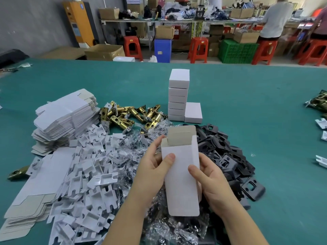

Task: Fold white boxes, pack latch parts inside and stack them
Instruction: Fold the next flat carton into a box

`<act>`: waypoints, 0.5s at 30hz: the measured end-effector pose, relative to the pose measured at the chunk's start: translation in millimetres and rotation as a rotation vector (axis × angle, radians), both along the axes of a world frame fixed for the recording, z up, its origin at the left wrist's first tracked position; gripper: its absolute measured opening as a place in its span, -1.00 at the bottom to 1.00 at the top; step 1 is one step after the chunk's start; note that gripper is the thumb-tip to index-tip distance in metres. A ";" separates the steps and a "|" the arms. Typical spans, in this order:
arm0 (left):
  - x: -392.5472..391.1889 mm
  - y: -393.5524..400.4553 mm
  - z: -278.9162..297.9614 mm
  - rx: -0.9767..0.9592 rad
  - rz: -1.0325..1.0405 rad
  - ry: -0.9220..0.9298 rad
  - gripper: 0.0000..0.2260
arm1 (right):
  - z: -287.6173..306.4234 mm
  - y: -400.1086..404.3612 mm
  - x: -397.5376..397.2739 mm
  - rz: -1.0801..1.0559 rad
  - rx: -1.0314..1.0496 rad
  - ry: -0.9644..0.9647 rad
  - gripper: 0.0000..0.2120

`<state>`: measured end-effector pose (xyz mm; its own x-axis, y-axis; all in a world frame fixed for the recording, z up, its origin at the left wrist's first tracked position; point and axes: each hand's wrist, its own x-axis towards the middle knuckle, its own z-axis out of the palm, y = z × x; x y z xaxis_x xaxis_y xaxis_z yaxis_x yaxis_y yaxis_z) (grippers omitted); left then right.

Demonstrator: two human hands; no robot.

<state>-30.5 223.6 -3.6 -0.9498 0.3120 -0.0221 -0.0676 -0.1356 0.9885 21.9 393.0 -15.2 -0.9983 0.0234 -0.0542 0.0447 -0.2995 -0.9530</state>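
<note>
Both grips grasping flat white cardboard box [182,175]: left hand [154,167], right hand [210,181]. Top flap open, inside unseen. Closed white boxes stack [178,98] on green counter [247,103].

I held a white box [182,175] upright over the table, its far flap open and showing grey card inside. Behind it stood a stack of closed white boxes [178,96], with one more closed box [193,113] lying just beside its base. Brass latch parts [131,115] lay heaped left of the stack, and flat box blanks [65,114] were piled further left.
</note>
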 end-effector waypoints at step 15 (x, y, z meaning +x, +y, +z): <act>-9.3 -15.2 -1.5 0.031 -0.066 -0.003 -0.31 | -4.8 5.9 0.3 0.064 0.052 0.065 -0.47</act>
<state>-39.8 208.4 -5.1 -0.9271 0.3744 -0.0144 -0.0803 -0.1608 0.9837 22.2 398.9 -20.0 -0.9992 -0.0393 0.0107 -0.0006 -0.2481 -0.9687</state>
